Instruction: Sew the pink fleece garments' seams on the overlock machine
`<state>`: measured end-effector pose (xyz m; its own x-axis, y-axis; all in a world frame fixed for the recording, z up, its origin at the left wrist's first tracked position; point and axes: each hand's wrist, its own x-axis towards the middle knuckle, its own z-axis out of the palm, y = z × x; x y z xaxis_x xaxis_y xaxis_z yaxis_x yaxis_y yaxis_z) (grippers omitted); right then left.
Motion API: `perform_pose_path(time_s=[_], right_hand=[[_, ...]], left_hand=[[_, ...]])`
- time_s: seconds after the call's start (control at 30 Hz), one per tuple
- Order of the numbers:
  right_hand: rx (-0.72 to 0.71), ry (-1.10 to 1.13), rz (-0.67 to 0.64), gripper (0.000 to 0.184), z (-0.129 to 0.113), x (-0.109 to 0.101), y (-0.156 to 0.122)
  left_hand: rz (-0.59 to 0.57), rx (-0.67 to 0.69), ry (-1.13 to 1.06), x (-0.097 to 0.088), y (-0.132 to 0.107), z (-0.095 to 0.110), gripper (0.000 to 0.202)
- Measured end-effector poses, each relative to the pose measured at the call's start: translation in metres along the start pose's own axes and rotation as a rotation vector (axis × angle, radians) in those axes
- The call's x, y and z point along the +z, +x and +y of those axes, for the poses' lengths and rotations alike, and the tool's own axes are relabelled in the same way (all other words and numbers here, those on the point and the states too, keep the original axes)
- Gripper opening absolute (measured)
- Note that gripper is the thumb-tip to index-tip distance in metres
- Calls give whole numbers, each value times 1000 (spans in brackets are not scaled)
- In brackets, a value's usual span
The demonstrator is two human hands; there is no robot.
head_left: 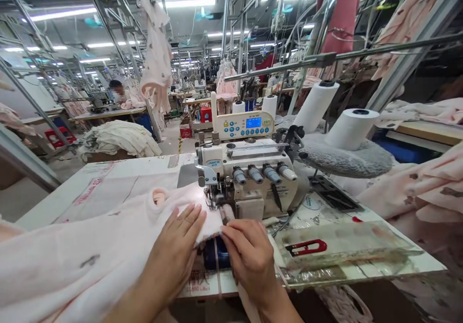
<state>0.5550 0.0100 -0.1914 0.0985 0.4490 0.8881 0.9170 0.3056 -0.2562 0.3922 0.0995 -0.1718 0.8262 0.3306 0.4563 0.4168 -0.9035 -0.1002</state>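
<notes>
A pale pink fleece garment piece with small brownish motifs lies across the table's left side. Its edge runs under the presser foot of a white overlock sewing machine, where a lamp lights the cloth. My left hand rests flat on the fleece just before the needle area, fingers stretched out together. Beside it, my right hand is closed, thumb and forefinger pinching the fabric's front edge near the machine. A pale strip hangs below the right hand; whether it is part of the same piece, I cannot tell.
Red thread snips lie on the right of the table. White thread cones stand behind the machine. More pink cloth hangs at right. A cream fabric pile sits beyond the table; another person works farther back.
</notes>
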Motion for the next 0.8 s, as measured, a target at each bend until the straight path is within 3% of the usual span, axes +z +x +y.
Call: perform_pose_path(time_s=[0.2,0.33,0.43,0.53,0.63,0.73,0.8], right_hand=[[40,-60,-83,15,11,11,20],[109,-109,-58,17,8,11,14],[112,-198,-10,24,9,3,-14],[-15,-331,-117,45,17,1,-52],[-145,-472,-208,56,33,13,-81],[-215,-518,-130,45,48,30,-92],[-330,-438,-2,25,53,39,-90]], left_hand=[[-172,-53,-23,-8,22,-13,51],[-319,-99,-65,-13,39,-23,50],[-321,-109,-88,-9,50,-33,47],[-301,-133,-58,-2,64,-44,46],[-277,-212,-24,1,71,-56,48],[-235,-326,-20,3,57,-66,45],[-196,-419,-119,8,32,-69,45]])
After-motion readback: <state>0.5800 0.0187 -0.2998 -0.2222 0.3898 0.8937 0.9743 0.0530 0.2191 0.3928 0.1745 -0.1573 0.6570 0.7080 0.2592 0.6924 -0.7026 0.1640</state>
